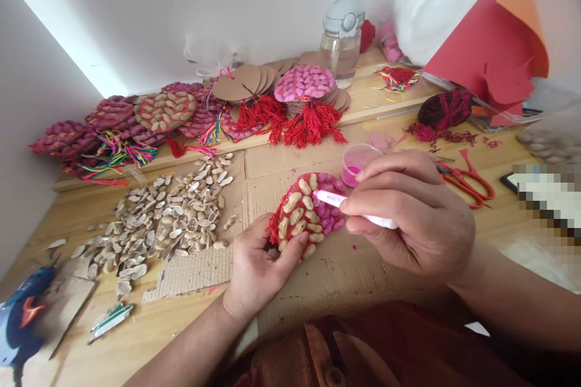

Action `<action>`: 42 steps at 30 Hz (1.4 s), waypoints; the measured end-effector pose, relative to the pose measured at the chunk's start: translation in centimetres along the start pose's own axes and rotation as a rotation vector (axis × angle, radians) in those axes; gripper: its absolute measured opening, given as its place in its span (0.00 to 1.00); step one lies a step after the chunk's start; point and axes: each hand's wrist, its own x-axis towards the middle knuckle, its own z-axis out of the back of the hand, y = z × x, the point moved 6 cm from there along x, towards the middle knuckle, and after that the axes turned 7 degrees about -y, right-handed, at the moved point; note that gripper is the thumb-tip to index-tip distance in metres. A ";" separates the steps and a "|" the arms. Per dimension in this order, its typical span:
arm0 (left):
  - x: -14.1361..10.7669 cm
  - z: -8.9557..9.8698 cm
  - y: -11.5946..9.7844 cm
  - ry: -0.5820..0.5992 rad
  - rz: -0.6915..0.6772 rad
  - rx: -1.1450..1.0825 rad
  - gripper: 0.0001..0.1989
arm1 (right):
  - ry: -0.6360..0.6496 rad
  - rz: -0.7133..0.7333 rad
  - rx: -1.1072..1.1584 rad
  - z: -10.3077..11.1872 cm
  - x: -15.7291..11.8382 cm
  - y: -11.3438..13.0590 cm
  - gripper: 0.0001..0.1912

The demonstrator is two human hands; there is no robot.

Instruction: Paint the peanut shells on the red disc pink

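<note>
My left hand (pixel 263 260) grips the lower left edge of a round red disc covered in peanut shells (pixel 297 216), its thumb pressed on the front. The shells on the disc's right side are coloured purple-pink; those on the left are plain tan. In my right hand (pixel 408 217) a white marker (pixel 370 213) is pinched, its pink tip touching or very near a shell by the coloured part. Just behind that hand stands a small clear cup (pixel 351 163) with pink liquid. Red yarn shows at the disc's left edge.
Loose peanut shells (pixel 167 217) cover the cardboard at left, beyond a blue glue gun (pixel 25 320). Finished shell discs (pixel 166 110) and a water bottle (pixel 340 42) line the back. Orange-handled scissors (pixel 472 184), dark yarn (pixel 445 109) and a phone-like object lie at right.
</note>
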 end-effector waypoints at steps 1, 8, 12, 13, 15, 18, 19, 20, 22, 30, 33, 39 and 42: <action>0.0 0.0 -0.1 -0.007 -0.020 0.015 0.11 | -0.001 0.003 -0.004 0.1 0.0 0.0 0.04; 0.1 0.2 -1.0 -0.036 -0.092 0.032 0.08 | 0.008 0.039 0.015 0.2 0.1 0.5 0.05; 0.1 0.1 -1.0 -0.029 -0.095 0.017 0.08 | 0.001 0.040 0.012 0.3 0.2 0.5 0.04; 0.1 0.1 -1.0 -0.036 -0.101 0.020 0.08 | 0.015 0.043 0.019 0.3 0.2 0.6 0.05; 0.1 0.2 -0.9 -0.047 -0.112 0.029 0.08 | 0.036 0.052 0.030 0.2 0.2 0.6 0.07; 0.2 0.3 -0.9 -0.055 -0.106 0.024 0.08 | 0.014 0.040 0.020 0.3 0.2 0.4 0.06; 0.2 0.3 -0.9 -0.054 -0.089 0.013 0.08 | 0.010 0.031 0.017 0.3 0.2 0.4 0.06; 0.2 0.3 -0.8 -0.051 -0.068 -0.002 0.08 | 0.015 0.022 0.018 0.2 0.2 0.3 0.06; 0.4 0.3 -0.6 -0.052 -0.016 -0.039 0.07 | 0.037 0.014 0.030 0.1 0.2 0.3 0.08; 0.6 -0.2 0.4 -0.009 0.243 -0.306 0.08 | 0.032 0.005 0.053 -0.4 0.0 0.0 0.06; 0.5 -0.4 0.9 -0.014 0.316 -0.380 0.10 | 0.049 0.026 0.050 -0.8 -0.1 -0.1 0.06; 0.2 -1.3 2.1 0.051 0.431 -0.553 0.15 | 0.013 0.014 0.059 -0.6 0.0 -0.3 0.06; 0.1 -1.3 2.2 0.043 0.448 -0.549 0.15 | 0.022 0.024 0.039 -0.8 0.0 -0.4 0.06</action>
